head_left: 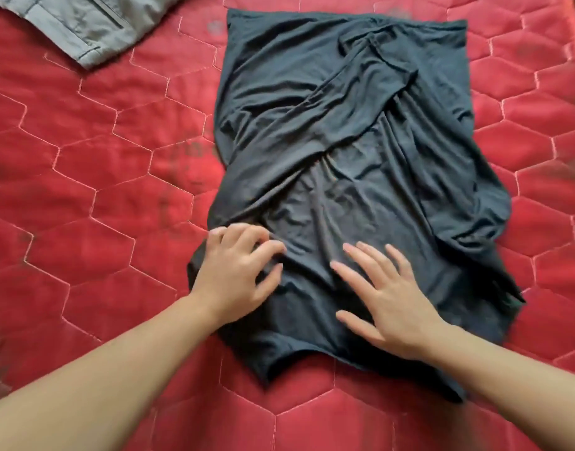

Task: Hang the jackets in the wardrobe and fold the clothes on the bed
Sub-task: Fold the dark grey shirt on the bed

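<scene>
Fingers [266,252] of the left hand [237,271] bunch the dark shirt [344,141]; right hand [387,294] lies flat on it.

A dark shirt [354,177] of thin, soft knit cloth lies rumpled, its matt surface giving only a faint sheen along the ridges of its many creases and folds; its hemmed edges look neatly stitched. Beneath it, a red bed cover [94,177] of plush, velvety fabric shows a soft lustre, quilted into hexagons by pale stitching that sinks into the padding, with dull, darker smudges scattered over the pile. At the top left corner, a grey garment [84,24] of crisper woven cloth appears matt and lightly wrinkled, with flat topstitched seams and a dark slit that may be a pocket opening.
</scene>
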A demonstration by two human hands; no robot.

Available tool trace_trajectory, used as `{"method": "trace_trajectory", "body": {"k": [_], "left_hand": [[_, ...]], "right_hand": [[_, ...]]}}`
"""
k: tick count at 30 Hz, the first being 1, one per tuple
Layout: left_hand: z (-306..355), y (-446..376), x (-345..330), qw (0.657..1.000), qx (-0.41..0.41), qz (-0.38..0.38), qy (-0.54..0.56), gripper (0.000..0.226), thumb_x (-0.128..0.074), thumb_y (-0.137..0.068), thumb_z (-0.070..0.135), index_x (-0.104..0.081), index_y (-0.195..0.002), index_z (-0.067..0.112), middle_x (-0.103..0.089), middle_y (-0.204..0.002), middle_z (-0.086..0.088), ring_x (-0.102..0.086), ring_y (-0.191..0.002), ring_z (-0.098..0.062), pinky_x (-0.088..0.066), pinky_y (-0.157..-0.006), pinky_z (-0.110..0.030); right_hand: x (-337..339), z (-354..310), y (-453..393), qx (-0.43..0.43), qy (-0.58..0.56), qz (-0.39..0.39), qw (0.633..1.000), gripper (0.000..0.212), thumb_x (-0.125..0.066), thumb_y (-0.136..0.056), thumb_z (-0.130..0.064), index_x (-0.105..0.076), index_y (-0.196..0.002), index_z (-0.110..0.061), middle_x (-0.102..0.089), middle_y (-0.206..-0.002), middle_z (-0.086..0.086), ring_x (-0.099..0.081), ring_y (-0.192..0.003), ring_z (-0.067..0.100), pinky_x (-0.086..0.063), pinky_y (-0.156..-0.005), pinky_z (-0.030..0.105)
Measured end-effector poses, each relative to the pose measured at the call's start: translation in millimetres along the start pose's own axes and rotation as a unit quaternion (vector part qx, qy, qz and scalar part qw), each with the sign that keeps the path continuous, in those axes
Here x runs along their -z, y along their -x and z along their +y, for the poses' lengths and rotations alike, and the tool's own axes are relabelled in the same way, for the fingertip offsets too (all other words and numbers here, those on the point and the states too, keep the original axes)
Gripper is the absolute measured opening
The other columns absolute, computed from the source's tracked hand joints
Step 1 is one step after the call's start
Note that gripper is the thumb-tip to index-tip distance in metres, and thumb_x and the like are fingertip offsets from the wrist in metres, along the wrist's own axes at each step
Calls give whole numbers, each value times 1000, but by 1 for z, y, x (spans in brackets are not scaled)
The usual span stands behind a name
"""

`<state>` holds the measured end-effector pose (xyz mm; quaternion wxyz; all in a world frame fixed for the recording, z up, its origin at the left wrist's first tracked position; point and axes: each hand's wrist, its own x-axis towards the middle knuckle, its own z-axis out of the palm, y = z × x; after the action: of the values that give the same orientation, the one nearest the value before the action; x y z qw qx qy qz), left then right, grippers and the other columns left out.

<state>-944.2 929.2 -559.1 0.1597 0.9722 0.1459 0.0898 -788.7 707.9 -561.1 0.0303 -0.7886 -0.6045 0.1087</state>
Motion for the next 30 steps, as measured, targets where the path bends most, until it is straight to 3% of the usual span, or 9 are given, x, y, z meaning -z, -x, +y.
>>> {"method": "trace_trajectory", "body": {"k": [3,6,9,12,16,20,23,26,30], "left_hand": [[30,49,-7,996,-73,-50,15,35,-57,-82,56,-67,-86,23,-60,-84,5,-56,-83,-21,-36,-76,-38],[49,87,-9,987,-88,-129,27,47,-57,-76,67,-66,-93,24,-59,-88,7,-55,-84,-18,-42,-75,-36],[59,104,-3,991,-25,-128,23,37,-62,-72,38,-67,-102,18,-64,-95,1,-60,-88,-26,-49,-74,-39],[64,110,4,990,53,-127,15,29,-65,-67,8,-70,-96,12,-66,-89,-6,-61,-83,-32,-52,-73,-44],[77,119,16,980,105,-169,-12,21,-64,-74,8,-72,-91,17,-68,-91,-1,-62,-91,-28,-50,-78,-36],[91,132,28,970,78,-226,-31,24,-58,-79,17,-69,-97,28,-64,-98,9,-59,-99,-16,-45,-76,-28],[99,140,34,960,83,-266,-16,25,-56,-78,18,-69,-96,31,-63,-98,12,-59,-99,-11,-44,-75,-24],[104,144,41,945,104,-311,-6,26,-55,-77,20,-70,-95,31,-65,-97,13,-58,-96,-11,-47,-76,-25],[98,122,68,959,186,-188,103,20,-52,-72,23,-72,-78,24,-68,-75,7,-63,-76,-18,-49,-70,-33]], "right_hand": [[-14,-14,67,-9,-22,-24,999,70,-54,-81,-60,-47,-139,-22,-45,-145,12,-38,-136,30,-24,-111,51],[-18,-15,110,-41,-42,17,998,65,-61,-76,-56,-52,-129,-20,-51,-130,10,-47,-122,30,-30,-107,49],[-15,-7,141,-87,-36,66,993,43,-58,-76,-36,-59,-115,-20,-57,-107,4,-57,-99,29,-34,-92,42],[-8,3,159,-122,-26,71,990,21,-74,-76,-13,-70,-95,-20,-64,-88,-1,-63,-80,28,-36,-80,40],[14,5,171,-102,-53,45,992,15,-77,-76,-7,-69,-86,-14,-68,-87,0,-66,-81,28,-50,-72,42],[27,-1,192,-76,-53,-6,996,10,-69,-84,-10,-61,-85,-16,-64,-71,-5,-64,-70,22,-48,-72,37],[32,-1,199,-83,-66,-51,993,6,-49,-96,-19,-54,-93,-20,-64,-78,-4,-60,-77,23,-36,-73,33],[36,-3,201,-100,-116,-80,985,7,-41,-98,-23,-48,-97,-22,-62,-78,-3,-57,-79,26,-31,-68,34],[63,3,182,-165,-218,-45,961,12,-43,-96,-37,-43,-88,-27,-52,-65,-7,-51,-68,23,-39,-64,38]]}}
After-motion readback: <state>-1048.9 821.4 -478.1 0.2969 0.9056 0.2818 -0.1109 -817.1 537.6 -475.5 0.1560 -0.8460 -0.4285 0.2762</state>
